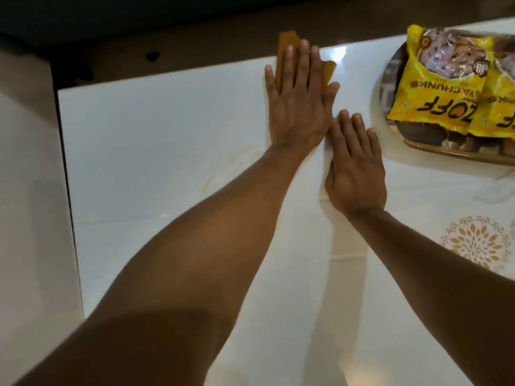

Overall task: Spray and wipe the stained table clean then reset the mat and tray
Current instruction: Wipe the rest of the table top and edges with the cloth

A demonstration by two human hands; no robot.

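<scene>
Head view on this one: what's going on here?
A person is wiping a white table. The left hand presses an orange cloth flat at the table's far edge, while the right hand rests flat beside it. A faint stain ring shows nearer in. A tray with yellow packets sits at the right, on a patterned mat.

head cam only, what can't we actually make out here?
- Orange-brown wiping cloth: mostly hidden under the flat left hand.
- Brown tray with yellow snack packets: cut off by the right edge; the packets hide its contents.
- White mat with gold floral print: cut off at the right edge.
- Faint yellowish stain on the glossy white table: too pale to trace.
- Spray bottle: not in view.
</scene>
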